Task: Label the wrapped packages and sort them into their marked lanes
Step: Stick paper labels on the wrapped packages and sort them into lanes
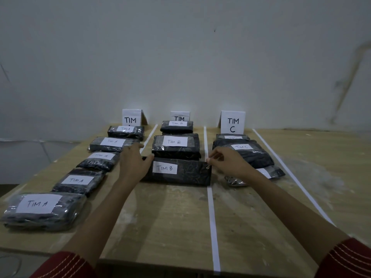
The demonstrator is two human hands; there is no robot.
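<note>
A dark wrapped package [186,173] with a white "TIM B" label lies in the middle lane, nearest me. My left hand [134,159] rests against its left end with the fingers fairly straight. My right hand [224,159] pinches its upper right corner. Behind it lie two more TIM B packages [175,145]. Several TIM A packages [78,181] fill the left lane. In the right lane lie TIM C packages [245,151], partly hidden by my right hand.
Folded signs TIM A [131,118], TIM B [179,116] and TIM C [232,123] stand at the far edge by the wall. White tape strips [210,207] divide the wooden table [170,217]. A crumpled shiny wrapper [234,181] lies under my right wrist.
</note>
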